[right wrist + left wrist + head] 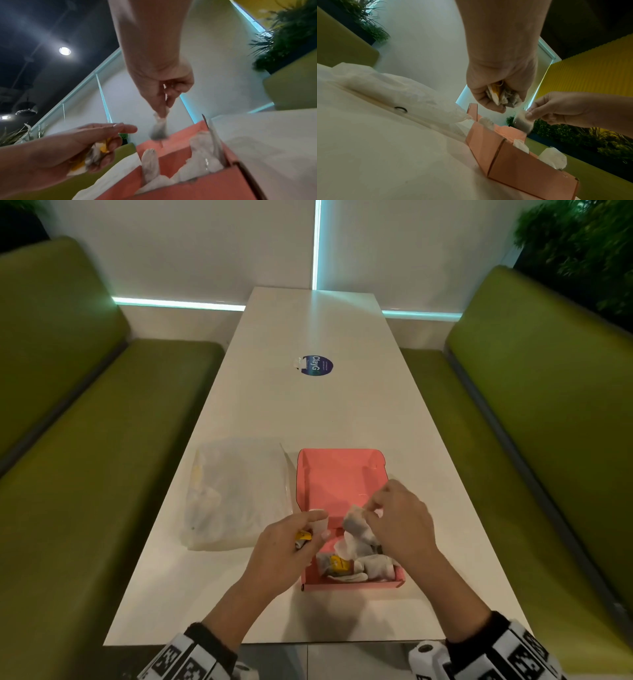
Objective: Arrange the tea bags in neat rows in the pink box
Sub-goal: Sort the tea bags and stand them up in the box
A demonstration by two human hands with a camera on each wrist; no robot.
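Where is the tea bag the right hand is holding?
In the head view, the tea bag hangs pinched by the right hand above the middle of the pink box, beyond the loose tea bags at its near end.

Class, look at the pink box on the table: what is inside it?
The pink box holds a loose jumble of tea bags at its near end; its far end shows bare pink floor. The right hand covers part of the pile.

plastic bag (pixel 236 494) left of box (pixel 339 484), tea bags (pixel 359 566) inside

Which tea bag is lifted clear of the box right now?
The grey one pinched by the right hand, hanging above the pink box; the loose pile lies at the box's near end.
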